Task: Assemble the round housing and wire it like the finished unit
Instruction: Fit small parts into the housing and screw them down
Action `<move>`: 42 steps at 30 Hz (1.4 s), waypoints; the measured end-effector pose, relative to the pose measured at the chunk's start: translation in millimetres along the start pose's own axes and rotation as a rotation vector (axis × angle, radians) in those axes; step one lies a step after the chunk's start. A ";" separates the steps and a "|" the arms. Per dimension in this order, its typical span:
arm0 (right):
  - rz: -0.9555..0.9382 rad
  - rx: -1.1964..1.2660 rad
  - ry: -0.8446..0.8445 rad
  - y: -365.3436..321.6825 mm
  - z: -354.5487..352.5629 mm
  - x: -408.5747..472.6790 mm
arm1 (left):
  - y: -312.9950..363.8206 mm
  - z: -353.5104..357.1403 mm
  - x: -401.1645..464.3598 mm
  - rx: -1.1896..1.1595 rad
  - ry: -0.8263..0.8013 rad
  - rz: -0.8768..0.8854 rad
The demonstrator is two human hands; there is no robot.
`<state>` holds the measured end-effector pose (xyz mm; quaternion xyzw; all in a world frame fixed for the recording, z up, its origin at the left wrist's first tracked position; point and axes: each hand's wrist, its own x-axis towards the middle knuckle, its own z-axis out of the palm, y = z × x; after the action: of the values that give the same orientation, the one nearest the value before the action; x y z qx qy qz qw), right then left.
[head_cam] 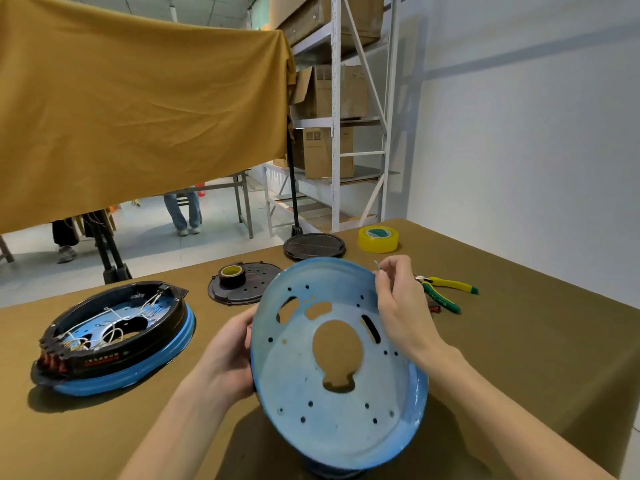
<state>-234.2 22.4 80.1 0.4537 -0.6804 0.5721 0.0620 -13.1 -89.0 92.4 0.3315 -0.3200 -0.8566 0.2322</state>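
A blue round housing plate [332, 403], full of holes and cutouts, is tilted up in front of me above the table. My left hand [230, 355] grips its left rim, fingers behind the plate. My right hand [398, 306] is at the plate's upper right rim and pinches a small pale piece [378, 268], perhaps a wire end or a tie. The finished unit [114, 337], a blue base with a black ring and white wiring inside, lies on the table at the left.
On the brown table [519, 341] lie a black perforated disc [249, 289] with a small tape roll [232, 273] on it, a black round lid [314, 247], a yellow tape roll [378, 239] and green-yellow pliers [446, 292]. A yellow cloth screen hangs behind.
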 end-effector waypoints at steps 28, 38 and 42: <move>-0.228 -0.290 -0.524 -6.5 30.3 -3.7 | 14.0 -56.7 30.2 0.690 -0.145 -0.220; 0.098 -0.633 -0.476 7.5 24.5 1.2 | 6.8 -67.1 29.7 0.358 0.037 -0.100; 0.218 -0.654 -0.519 11.8 25.7 -1.7 | 0.5 -67.3 26.7 0.373 -0.016 -0.163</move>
<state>-230.2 1.1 61.9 0.4644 -0.8630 0.1964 -0.0312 17.2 -132.1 42.8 0.3868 -0.4470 -0.8011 0.0940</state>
